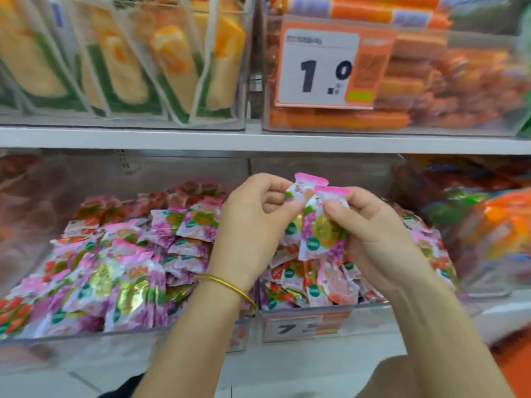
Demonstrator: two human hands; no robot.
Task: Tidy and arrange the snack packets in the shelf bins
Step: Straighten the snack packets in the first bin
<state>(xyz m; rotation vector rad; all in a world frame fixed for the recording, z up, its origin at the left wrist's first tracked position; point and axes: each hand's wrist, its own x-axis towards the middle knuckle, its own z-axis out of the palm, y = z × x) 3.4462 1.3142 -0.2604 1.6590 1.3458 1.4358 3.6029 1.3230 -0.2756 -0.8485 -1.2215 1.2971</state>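
Pinching two pink-topped snack packets (319, 225) with their fingers (337, 209), the left hand (253, 222) and right hand (376, 237) hold them over the right bin (373, 309); at nine o'clock the left bin (86, 344) lies jumbled, so most tidying seems left.

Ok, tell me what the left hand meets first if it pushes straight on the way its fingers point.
The left hand points rightward at the pink-topped packets it pinches. Just beyond them, probably at the same depth, is the right hand.
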